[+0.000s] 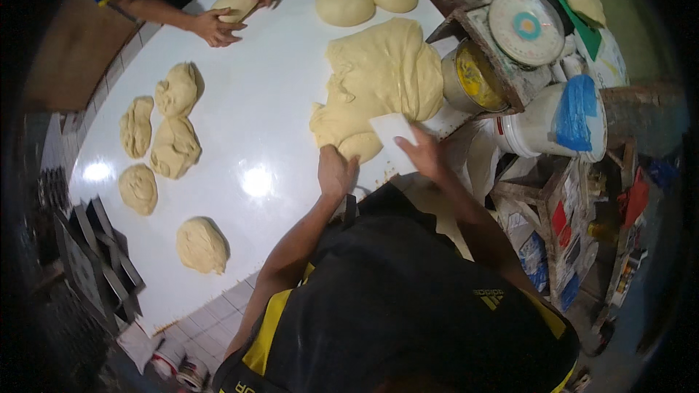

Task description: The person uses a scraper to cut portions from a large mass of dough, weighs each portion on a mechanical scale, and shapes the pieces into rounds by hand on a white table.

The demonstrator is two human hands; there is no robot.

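A large mass of pale dough (382, 73) lies on the white table (255, 94). My left hand (335, 172) grips the small lump of dough (360, 147) at the mass's near end. My right hand (424, 153) holds a white plastic scraper (389, 133), its blade set against the dough just beside that lump. Both forearms come up from my black and yellow shirt at the bottom.
Several rough dough pieces (175, 147) lie at the table's left and smooth round balls (345, 6) at the far end. Another person's hands (218, 27) roll a dough piece (234, 4). At right stand a scale (526, 25), a tin of yellow fat (475, 80) and a white bucket (542, 127).
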